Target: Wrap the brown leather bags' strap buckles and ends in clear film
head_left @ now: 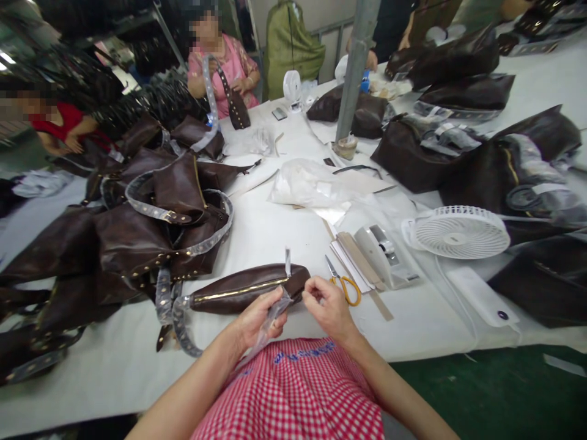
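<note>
A dark brown leather bag (238,288) with a gold zipper lies on the table right in front of me. My left hand (260,318) is closed on a studded strap (271,316) covered in clear plastic film, at the bag's near side. Just right of it, my right hand (328,305) is pinched by the bag's end; whatever its fingertips hold is too small to make out. Scissors with yellow handles (345,286) rest beyond my right hand. Another part of the bag's wrapped strap (181,327) curves off the bag's left end.
Many brown bags (132,232) are piled on the left, more (458,153) at the right. A tape dispenser (387,253), white fan (461,232), white power bank (483,297) and metal post (355,79) stand around. Across the table a person (224,73) handles a strap; another (68,128) sits left.
</note>
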